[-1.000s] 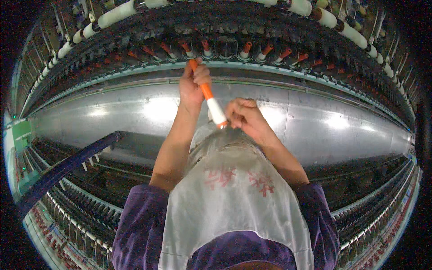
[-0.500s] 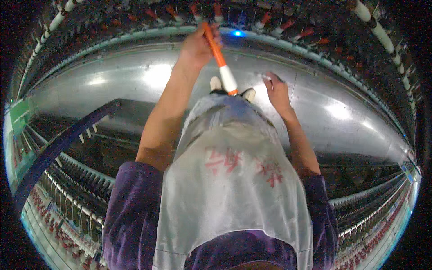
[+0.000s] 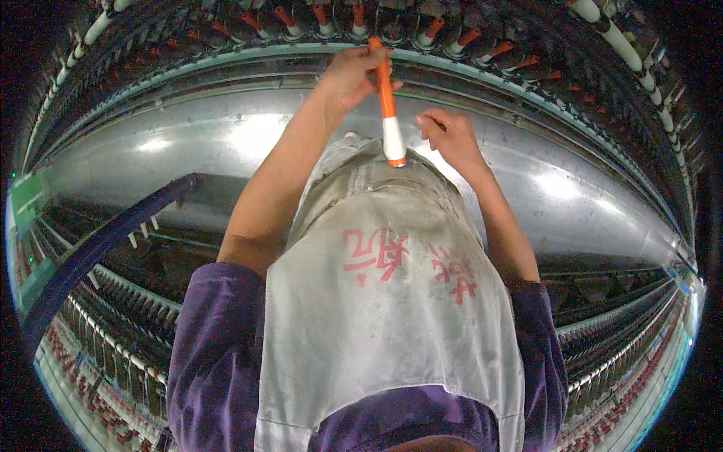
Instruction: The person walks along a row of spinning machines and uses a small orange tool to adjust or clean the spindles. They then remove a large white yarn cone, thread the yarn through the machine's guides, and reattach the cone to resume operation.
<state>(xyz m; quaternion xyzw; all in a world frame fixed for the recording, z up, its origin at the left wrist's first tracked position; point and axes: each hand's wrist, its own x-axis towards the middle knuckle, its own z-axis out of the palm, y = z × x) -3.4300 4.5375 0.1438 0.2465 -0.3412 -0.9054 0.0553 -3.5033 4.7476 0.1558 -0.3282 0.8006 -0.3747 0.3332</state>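
Observation:
My left hand (image 3: 352, 79) is closed around the upper part of an orange bobbin (image 3: 386, 96). White yarn is wound on the lower part, and a short orange end shows below it. The bobbin hangs nearly upright in the picture, leaning slightly, in front of my grey apron (image 3: 384, 316). To its right, and apart from it, my right hand (image 3: 446, 134) has its fingers curled with thumb and forefinger close together. Whether a thread lies in that pinch is too fine to see.
Ahead runs a spinning frame with a curved row of orange bobbins (image 3: 465, 39) along its rail. A shiny metal floor (image 3: 557, 181) lies below. At the left a dark blue bar (image 3: 113, 226) juts in. More machine rows (image 3: 120, 339) stand behind me on both sides.
My left hand has shifted right with the bobbin, which now hangs more upright. My right hand has moved up and left toward it, its fingers more curled. My shoes are now mostly hidden.

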